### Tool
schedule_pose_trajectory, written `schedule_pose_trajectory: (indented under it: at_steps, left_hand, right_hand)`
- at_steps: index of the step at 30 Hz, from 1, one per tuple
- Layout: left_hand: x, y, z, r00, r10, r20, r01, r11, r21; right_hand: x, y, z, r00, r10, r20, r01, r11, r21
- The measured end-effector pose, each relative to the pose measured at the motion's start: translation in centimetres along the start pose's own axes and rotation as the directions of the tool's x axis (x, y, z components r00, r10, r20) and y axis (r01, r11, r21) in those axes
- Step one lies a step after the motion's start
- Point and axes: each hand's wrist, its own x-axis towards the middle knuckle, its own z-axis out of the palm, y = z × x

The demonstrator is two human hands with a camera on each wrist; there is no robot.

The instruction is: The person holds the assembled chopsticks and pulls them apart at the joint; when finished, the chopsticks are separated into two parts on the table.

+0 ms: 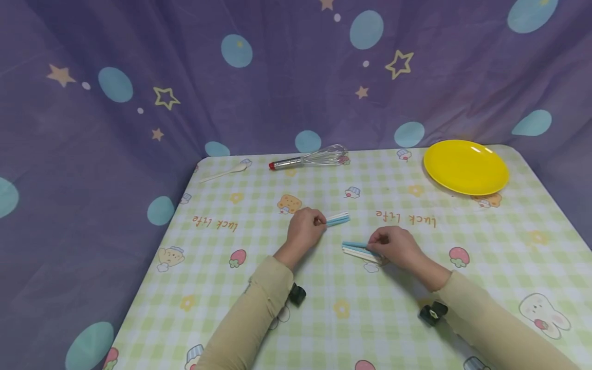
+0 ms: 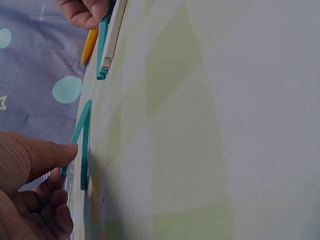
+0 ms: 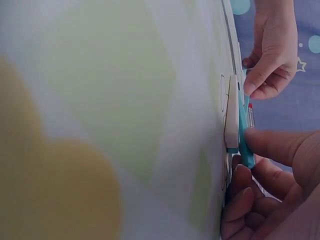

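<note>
1. Purple cloth with stars and blue dots hangs behind a table (image 1: 259, 288) covered in a green checked sheet with cartoon prints.
2. Near the middle of it, the left hand (image 1: 302, 231) pinches one end of a small bundle of blue and white sticks (image 1: 338, 219), whose free ends point toward the right hand and lie low over the sheet.
3. Seen from the left wrist, two blue sticks (image 2: 82, 145) spread apart in a narrow V at the thumb, so they would be better squared up before anything else is added.
4. The right hand (image 1: 398, 247) rests its fingertips on a second bundle (image 1: 361, 251) lying flat just in front of it; its thumb and forefinger pinch a blue stick (image 3: 245, 135) on top of a white one (image 3: 231, 115).
5. My judgement: lift that blue stick by its end, keeping the others pressed down so they do not scatter.
6. Both bundles lie near each other, not touching.
7. Along the far edge lie a whisk (image 1: 314, 158) and a pale spoon (image 1: 224, 173); a yellow plate (image 1: 465, 167) sits at the far right corner, well apart from the hands.
</note>
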Motion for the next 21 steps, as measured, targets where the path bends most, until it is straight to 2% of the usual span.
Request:
schedule_pose_trajectory:
  at_steps: [9,21]
  left_hand:
    - [0.15,0.41,0.07,1.0,-0.014,0.003,0.014,0.994,0.11]
    - [0.2,0.31,0.28,1.0,-0.012,0.005,0.011,0.988,0.153]
  right_hand:
    - [0.04,0.04,-0.08,0.999,-0.019,0.046,0.019,1.0,0.001]
    - [-0.04,0.21,-0.26,0.996,-0.009,0.085,0.008,1.0,0.003]
